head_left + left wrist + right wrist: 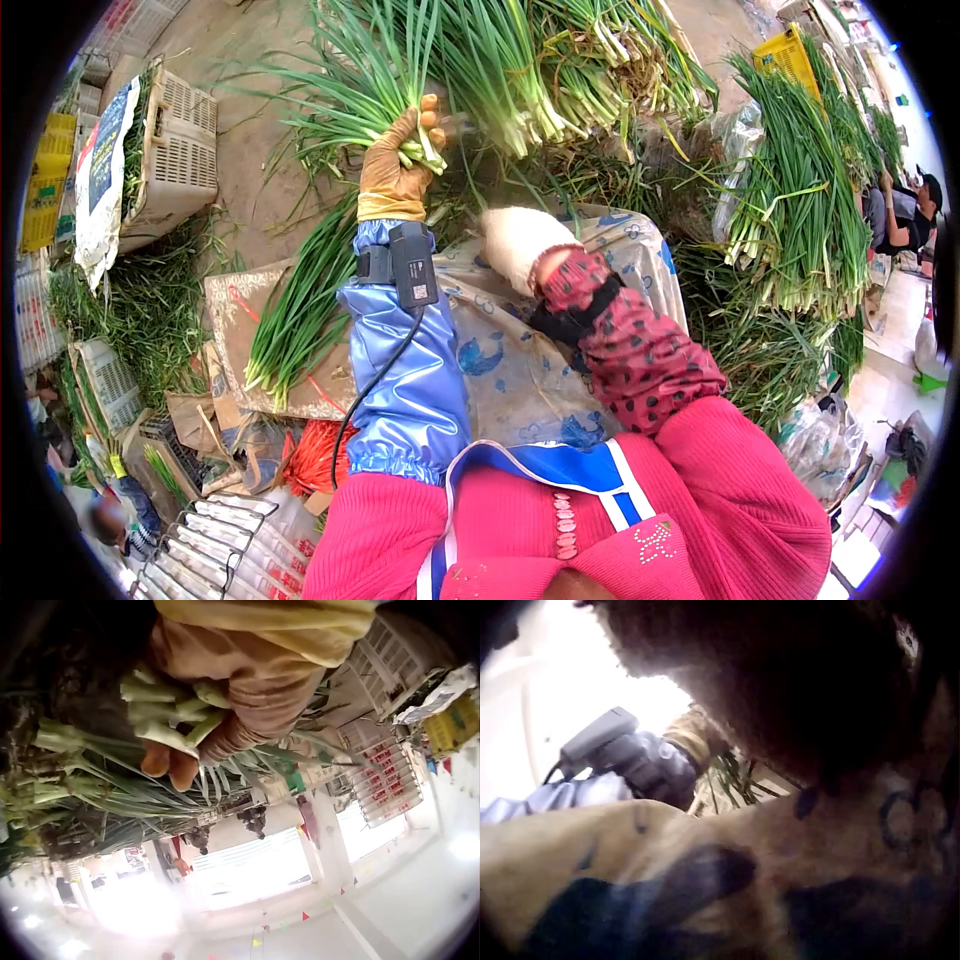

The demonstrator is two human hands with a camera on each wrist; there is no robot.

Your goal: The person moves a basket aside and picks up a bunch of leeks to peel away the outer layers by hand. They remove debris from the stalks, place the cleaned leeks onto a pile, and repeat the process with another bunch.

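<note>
The left hand, in a tan glove with bare fingertips, grips a bunch of green stalks near their pale ends. In the left wrist view the gloved left hand curls round the cut white ends. The right hand, in a cream knitted glove, is over the patterned cloth on the lap; its fingers are blurred and cannot be made out. In the right wrist view the glove is a dark shape above the cloth.
Large heaps of green stalks lie ahead, with another pile at the right. A loose bunch rests on cardboard left of the lap. A plastic crate stands at the left, near scattered leaves. Red ties lie beside the left sleeve.
</note>
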